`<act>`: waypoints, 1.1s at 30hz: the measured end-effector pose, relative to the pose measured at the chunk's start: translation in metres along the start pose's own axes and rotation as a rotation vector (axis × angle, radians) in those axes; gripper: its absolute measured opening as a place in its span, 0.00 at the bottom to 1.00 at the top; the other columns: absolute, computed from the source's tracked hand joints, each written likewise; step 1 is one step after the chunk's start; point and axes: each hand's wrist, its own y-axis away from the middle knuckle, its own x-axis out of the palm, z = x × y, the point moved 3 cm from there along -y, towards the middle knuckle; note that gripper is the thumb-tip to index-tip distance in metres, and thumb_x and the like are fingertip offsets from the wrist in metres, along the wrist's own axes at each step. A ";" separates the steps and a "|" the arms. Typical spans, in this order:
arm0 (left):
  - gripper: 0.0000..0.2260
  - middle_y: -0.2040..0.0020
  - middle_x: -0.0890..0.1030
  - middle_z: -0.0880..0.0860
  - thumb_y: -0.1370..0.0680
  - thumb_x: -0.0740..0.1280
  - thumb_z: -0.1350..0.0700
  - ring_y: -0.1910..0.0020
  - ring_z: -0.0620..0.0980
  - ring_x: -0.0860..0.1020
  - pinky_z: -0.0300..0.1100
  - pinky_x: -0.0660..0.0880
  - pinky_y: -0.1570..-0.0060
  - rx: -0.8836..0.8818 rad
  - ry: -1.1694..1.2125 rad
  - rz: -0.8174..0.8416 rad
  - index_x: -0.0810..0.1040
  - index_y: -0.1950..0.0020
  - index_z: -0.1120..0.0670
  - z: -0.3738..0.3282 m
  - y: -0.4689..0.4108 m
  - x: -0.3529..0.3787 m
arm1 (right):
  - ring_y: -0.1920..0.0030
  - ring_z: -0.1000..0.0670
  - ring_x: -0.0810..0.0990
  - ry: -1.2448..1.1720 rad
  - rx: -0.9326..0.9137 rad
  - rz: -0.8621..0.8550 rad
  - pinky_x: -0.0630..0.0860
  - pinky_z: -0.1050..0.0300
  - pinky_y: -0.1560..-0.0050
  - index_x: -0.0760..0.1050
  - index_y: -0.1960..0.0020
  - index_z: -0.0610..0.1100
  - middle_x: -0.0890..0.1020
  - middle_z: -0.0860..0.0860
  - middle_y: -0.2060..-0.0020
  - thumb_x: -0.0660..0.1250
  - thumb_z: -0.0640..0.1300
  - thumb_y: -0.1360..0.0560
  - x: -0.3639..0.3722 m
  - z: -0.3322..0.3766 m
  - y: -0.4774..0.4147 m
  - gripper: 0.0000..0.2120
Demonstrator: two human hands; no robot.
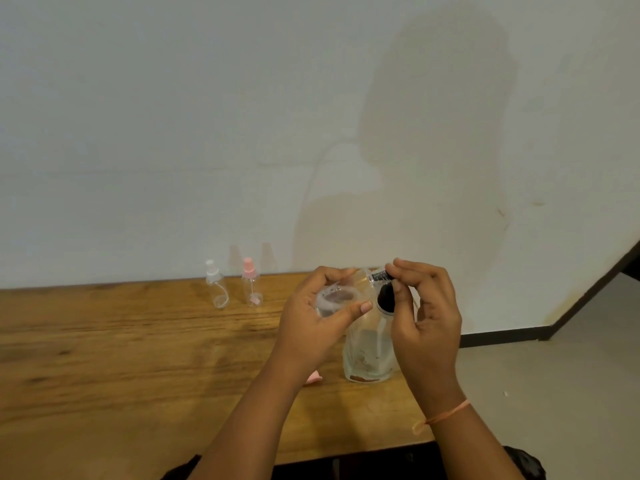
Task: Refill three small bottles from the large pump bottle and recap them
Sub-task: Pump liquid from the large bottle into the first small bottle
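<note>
My left hand (308, 330) grips a small clear bottle (337, 296), tipped on its side above the table, its neck pointing right. The neck meets the black pump head (385, 298) of the large clear pump bottle (369, 351), which stands on the wooden table (121, 358) near its right end. My right hand (429, 327) pinches the pump head between thumb and fingers. Two more small clear bottles stand capped near the wall: one with a white spray cap (215, 287), one with a pink spray cap (251, 286). A pink cap (314, 377) lies on the table, half hidden behind my left forearm.
A plain white wall rises right behind the table. The table's right edge ends just past the large bottle, with grey floor (554, 375) and a dark skirting board beyond it. The table's front edge runs under my forearms.
</note>
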 end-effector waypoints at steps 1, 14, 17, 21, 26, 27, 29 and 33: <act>0.14 0.51 0.81 0.42 0.34 0.76 0.61 0.50 0.34 0.78 0.26 0.72 0.54 0.009 -0.016 -0.010 0.77 0.53 0.47 0.000 0.000 -0.001 | 0.46 0.58 0.76 -0.006 -0.001 0.004 0.73 0.70 0.45 0.77 0.49 0.44 0.76 0.48 0.51 0.62 0.29 0.27 0.000 0.002 -0.001 0.13; 0.15 0.49 0.81 0.43 0.34 0.76 0.60 0.49 0.38 0.79 0.29 0.74 0.54 -0.024 -0.034 -0.006 0.78 0.53 0.47 0.005 -0.001 0.000 | 0.45 0.60 0.76 0.026 -0.006 0.021 0.72 0.69 0.45 0.76 0.49 0.44 0.76 0.48 0.52 0.62 0.29 0.28 0.001 -0.005 -0.001 0.14; 0.14 0.50 0.81 0.43 0.34 0.76 0.61 0.50 0.35 0.78 0.26 0.72 0.55 -0.003 -0.019 -0.002 0.78 0.54 0.47 0.000 0.001 0.001 | 0.47 0.59 0.77 -0.034 0.025 0.000 0.74 0.68 0.46 0.77 0.50 0.44 0.77 0.50 0.52 0.63 0.33 0.26 -0.004 0.002 -0.002 0.10; 0.14 0.51 0.81 0.41 0.34 0.76 0.61 0.50 0.33 0.78 0.25 0.72 0.55 0.009 -0.023 -0.007 0.77 0.55 0.47 -0.003 0.000 0.002 | 0.54 0.56 0.79 -0.115 0.164 -0.035 0.75 0.68 0.54 0.77 0.55 0.47 0.78 0.48 0.57 0.65 0.39 0.24 -0.003 0.009 -0.010 0.05; 0.15 0.51 0.81 0.42 0.34 0.76 0.62 0.51 0.32 0.78 0.25 0.72 0.56 0.001 -0.005 -0.023 0.76 0.56 0.46 -0.001 -0.001 0.004 | 0.57 0.51 0.80 -0.230 0.448 -0.080 0.77 0.62 0.58 0.77 0.57 0.47 0.80 0.44 0.58 0.67 0.42 0.25 0.005 -0.002 -0.013 0.03; 0.15 0.51 0.81 0.42 0.33 0.76 0.62 0.51 0.32 0.78 0.25 0.72 0.56 -0.004 -0.010 -0.018 0.76 0.56 0.47 -0.001 -0.001 0.004 | 0.58 0.51 0.80 -0.254 0.461 -0.084 0.76 0.64 0.60 0.77 0.56 0.45 0.80 0.43 0.58 0.66 0.41 0.25 0.006 -0.003 -0.011 0.03; 0.14 0.51 0.81 0.42 0.33 0.75 0.63 0.53 0.31 0.78 0.25 0.72 0.57 -0.012 -0.003 -0.006 0.76 0.55 0.48 0.000 -0.001 0.003 | 0.58 0.48 0.79 -0.267 0.445 -0.087 0.76 0.64 0.61 0.77 0.56 0.45 0.80 0.41 0.58 0.65 0.41 0.24 0.006 -0.003 -0.008 0.03; 0.14 0.49 0.81 0.42 0.33 0.76 0.62 0.50 0.34 0.78 0.29 0.74 0.54 -0.026 -0.010 0.014 0.77 0.55 0.48 0.002 0.000 0.002 | 0.58 0.48 0.79 -0.296 0.448 -0.077 0.77 0.64 0.62 0.77 0.56 0.44 0.80 0.42 0.59 0.65 0.40 0.24 0.006 -0.002 -0.006 0.03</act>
